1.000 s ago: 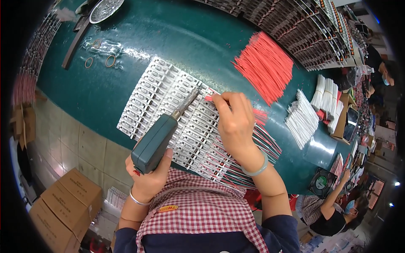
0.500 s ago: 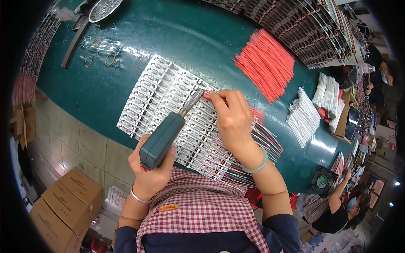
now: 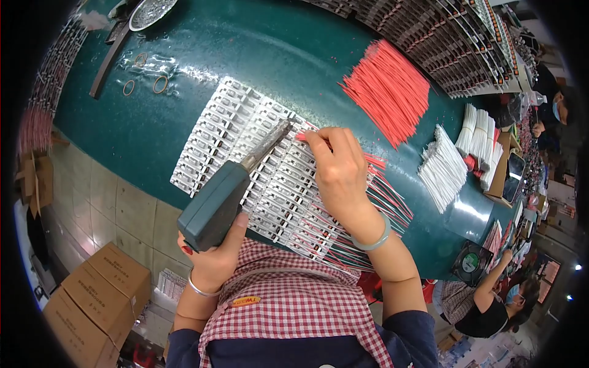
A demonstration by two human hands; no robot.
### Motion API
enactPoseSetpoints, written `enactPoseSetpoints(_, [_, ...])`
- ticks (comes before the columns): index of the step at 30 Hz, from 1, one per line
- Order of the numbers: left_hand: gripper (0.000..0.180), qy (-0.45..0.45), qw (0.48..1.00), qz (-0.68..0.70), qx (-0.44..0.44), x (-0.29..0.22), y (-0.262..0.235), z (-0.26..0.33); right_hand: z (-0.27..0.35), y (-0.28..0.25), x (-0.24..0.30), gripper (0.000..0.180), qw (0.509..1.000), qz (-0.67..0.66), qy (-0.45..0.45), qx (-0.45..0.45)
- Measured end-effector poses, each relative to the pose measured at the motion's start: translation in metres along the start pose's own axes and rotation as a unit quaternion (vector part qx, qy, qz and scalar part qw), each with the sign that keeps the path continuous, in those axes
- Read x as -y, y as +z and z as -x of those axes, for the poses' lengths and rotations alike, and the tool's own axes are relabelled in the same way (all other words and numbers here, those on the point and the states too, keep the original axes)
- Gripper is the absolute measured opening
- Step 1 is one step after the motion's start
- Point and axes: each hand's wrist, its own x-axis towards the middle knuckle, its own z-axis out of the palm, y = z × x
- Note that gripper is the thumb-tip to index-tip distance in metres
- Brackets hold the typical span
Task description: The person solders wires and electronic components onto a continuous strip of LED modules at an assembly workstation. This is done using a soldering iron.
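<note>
My left hand [image 3: 211, 260] is wrapped round the grip of a dark green soldering gun [image 3: 213, 202]. Its long metal barrel slants up and to the right over rows of small white plastic parts with metal pieces [image 3: 285, 196], and the tip is close to the far edge of the rows. Beside that tip, my right hand [image 3: 340, 175] pinches a short red wire end [image 3: 300, 136] between thumb and forefinger. Red and white wires [image 3: 383, 199] trail from the right-hand rows, passing partly under my right wrist. Whether the tip touches a part cannot be made out.
Loose red wires [image 3: 389, 92] lie in a pile at the far right, with white wires [image 3: 443, 168] nearer. Racks of finished-looking strips [image 3: 423, 40] stand behind. A small fan [image 3: 471, 264] sits at the right edge; a metal dish [image 3: 150, 13] and rubber bands [image 3: 161, 84] are far left.
The soldering gun and my left hand have moved left and slightly toward me, the tip drawing away from my right fingers. My right hand has barely moved.
</note>
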Motion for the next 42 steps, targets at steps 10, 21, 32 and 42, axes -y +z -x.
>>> enactPoseSetpoints(10, [0.029,0.136,0.985,-0.098,0.035,0.006,-0.009,0.0,0.007,-0.004,0.008,0.032,1.0,-0.017,-0.019,-0.014])
enactPoseSetpoints(21, [0.021,0.161,0.98,-0.094,0.064,0.004,-0.003,-0.005,0.009,0.001,0.006,0.033,1.0,-0.018,-0.024,-0.003])
enactPoseSetpoints(32, [0.02,0.155,0.978,-0.123,0.07,0.001,-0.003,-0.005,0.006,-0.001,0.009,0.032,1.0,-0.006,-0.023,0.008])
enactPoseSetpoints(42, [0.024,0.156,0.983,-0.095,0.03,0.005,-0.008,0.002,0.005,-0.001,0.011,0.026,1.0,-0.003,-0.022,0.004])
